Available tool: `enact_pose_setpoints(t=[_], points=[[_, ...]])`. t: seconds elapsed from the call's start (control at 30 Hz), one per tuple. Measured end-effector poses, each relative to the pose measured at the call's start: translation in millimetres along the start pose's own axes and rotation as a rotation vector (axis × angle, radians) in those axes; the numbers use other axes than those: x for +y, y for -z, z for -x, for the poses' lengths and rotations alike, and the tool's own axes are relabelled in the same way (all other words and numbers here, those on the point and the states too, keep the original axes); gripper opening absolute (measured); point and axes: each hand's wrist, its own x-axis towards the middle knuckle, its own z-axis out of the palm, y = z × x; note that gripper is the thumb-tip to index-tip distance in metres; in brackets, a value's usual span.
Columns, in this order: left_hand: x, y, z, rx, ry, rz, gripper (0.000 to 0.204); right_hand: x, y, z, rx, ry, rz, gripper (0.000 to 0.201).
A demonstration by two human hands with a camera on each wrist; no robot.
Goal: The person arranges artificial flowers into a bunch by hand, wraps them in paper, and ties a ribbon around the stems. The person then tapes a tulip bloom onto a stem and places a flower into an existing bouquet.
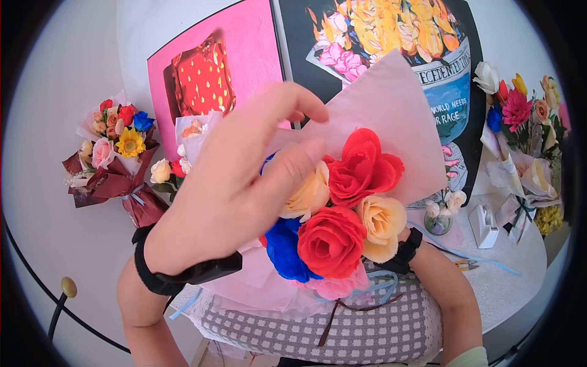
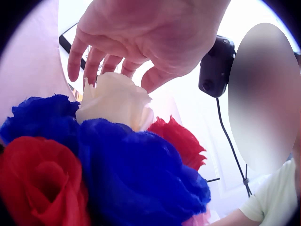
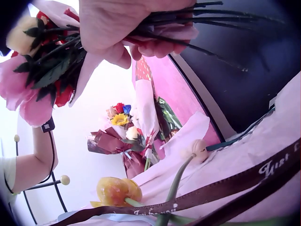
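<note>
My right hand (image 3: 117, 28) grips a bouquet by its dark stems (image 3: 207, 20), seen in the right wrist view; in the head view the flowers hide that hand. The bouquet has red roses (image 1: 330, 241), cream roses (image 1: 382, 226), blue flowers (image 1: 284, 251) and a pink bloom (image 1: 336, 284). Pale pink wrapping paper (image 1: 391, 128) rises behind the blooms. Over the left side of the flowers hovers my left hand (image 1: 214, 183), fingers spread and loosely bent. In the left wrist view its fingertips are right at a cream rose (image 2: 115, 101).
A wrapped bouquet (image 1: 122, 153) stands at the left, another (image 1: 526, 147) at the right. Two pictures, one with a pink ground (image 1: 257, 61), lean at the back. A white tape dispenser (image 1: 484, 226) and small vase (image 1: 438, 223) are on the table. A checked cushion (image 1: 318, 339) lies in front.
</note>
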Motion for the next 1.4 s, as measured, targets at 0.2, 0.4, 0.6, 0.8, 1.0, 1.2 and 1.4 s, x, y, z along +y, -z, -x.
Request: enact_pose_setpoints(t=[0.2, 0.4, 0.6, 0.8, 1.0, 1.2, 1.4], points=[[-11.6, 0.7, -12.5, 0.098, -0.038, -0.159, 0.03, -3.6, -3.6, -0.4, 0.03, 0.01, -0.088, 0.029], [-12.5, -2.4, -22.2, -0.095, 0.211, -0.031, 0.02, -3.3, 1.3, 3.6, 0.053, 0.022, -0.178, 0.029], [0.2, -4.1, 2.7, 0.24, -0.222, -0.154, 0.013, -4.8, 2.1, 0.6, 0.11, 0.029, -0.256, 0.028], [-14.9, -9.3, 6.4, 0.092, -0.162, -0.173, 0.014, -9.9, -4.1, -18.4, 0.15, 0.021, -0.344, 0.028], [-34.5, -12.5, 18.8, 0.545, -0.044, 0.268, 0.016, -16.7, -13.6, -22.3, 0.299, -0.097, -0.399, 0.025], [-62.4, -68.4, 51.6, 0.069, 0.559, 0.611, 0.024, -55.7, -7.8, -33.3, 0.22, -0.542, -0.499, 0.023], [-60.9, -117.4, 37.7, -0.243, 0.705, 0.689, 0.038, -71.1, -23.2, -26.3, 0.134, -0.382, -0.668, 0.022]])
